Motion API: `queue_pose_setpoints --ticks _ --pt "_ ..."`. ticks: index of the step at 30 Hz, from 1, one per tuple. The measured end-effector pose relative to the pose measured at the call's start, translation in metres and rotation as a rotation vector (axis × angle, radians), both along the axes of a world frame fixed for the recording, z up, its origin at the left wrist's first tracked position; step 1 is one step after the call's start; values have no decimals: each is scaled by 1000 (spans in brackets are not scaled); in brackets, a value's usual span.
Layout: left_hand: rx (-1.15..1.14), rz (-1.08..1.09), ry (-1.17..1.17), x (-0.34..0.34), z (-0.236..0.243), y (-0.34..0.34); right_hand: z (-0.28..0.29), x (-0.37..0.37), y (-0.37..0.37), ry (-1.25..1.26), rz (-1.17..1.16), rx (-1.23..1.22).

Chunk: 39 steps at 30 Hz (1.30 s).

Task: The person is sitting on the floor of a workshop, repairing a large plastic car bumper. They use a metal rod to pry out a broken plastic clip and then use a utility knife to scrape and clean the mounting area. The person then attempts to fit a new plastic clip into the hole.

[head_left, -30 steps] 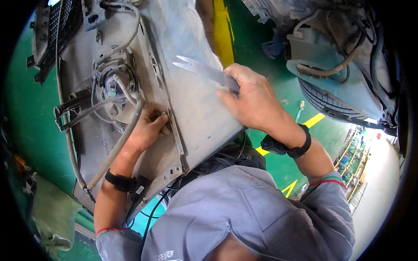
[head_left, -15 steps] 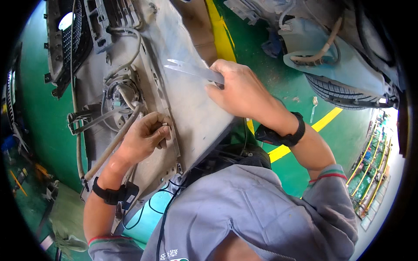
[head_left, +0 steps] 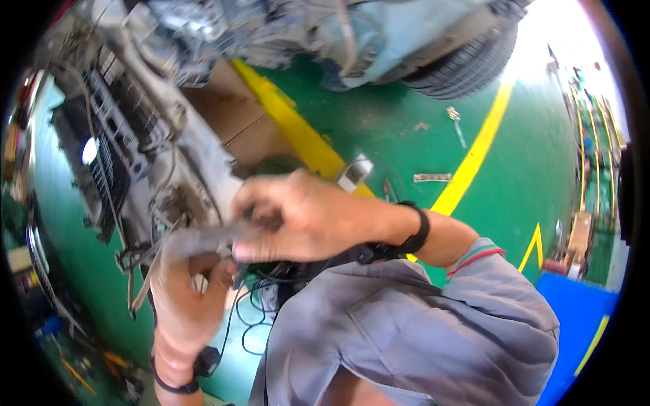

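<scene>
My right hand (head_left: 305, 220) is closed round a flat grey pry tool (head_left: 206, 240), smeared by motion. In the earlier frame its end shows as a fork. The tool points left, its far end just above my left hand (head_left: 186, 298). That hand is blurred, with fingers curled and thumb up; whether it holds anything or touches the tool cannot be made out. Beyond both hands lies a dusty car bumper (head_left: 217, 172), inner side up, with a round lamp and wiring (head_left: 169, 206) on it. Part of the bumper is hidden behind my hands.
A car's tyre (head_left: 467, 61) and exposed front stand at the far side. On the green floor are a white device (head_left: 355, 172), a small light strip (head_left: 432, 178) and a tool (head_left: 455, 125). Black cables (head_left: 254, 318) hang beside my left wrist. A blue panel (head_left: 575, 331) is at lower right.
My view has swung to the right. My right hand has brought the pry tool down and left, over my left hand, which has come away from the bumper's edge toward me.
</scene>
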<state>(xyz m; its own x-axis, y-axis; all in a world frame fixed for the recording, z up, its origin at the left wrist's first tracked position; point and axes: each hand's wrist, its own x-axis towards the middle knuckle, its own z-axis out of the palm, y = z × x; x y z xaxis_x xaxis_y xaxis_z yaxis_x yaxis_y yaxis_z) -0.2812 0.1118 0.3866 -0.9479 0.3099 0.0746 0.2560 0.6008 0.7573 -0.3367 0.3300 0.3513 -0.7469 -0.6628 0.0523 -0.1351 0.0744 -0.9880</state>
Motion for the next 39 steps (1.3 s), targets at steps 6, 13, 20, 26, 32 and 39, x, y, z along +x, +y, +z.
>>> queue_pose_setpoints --ticks 6,13,20,26,32,39 --pt "24 -82 77 34 -36 57 -19 42 45 -19 -46 -19" --pt "81 77 74 71 -72 74 -140 7 173 -121 -698 441" --pt "-701 471 413 103 -108 -12 -287 9 239 -268 -866 701" --pt "-768 465 126 100 -127 -30 -348 5 242 -251 -956 663" --pt "-779 386 144 101 -128 -40 -382 19 242 -208 -1041 874" --pt "-712 400 161 80 -128 -44 -387 84 301 -286 -1056 1218"
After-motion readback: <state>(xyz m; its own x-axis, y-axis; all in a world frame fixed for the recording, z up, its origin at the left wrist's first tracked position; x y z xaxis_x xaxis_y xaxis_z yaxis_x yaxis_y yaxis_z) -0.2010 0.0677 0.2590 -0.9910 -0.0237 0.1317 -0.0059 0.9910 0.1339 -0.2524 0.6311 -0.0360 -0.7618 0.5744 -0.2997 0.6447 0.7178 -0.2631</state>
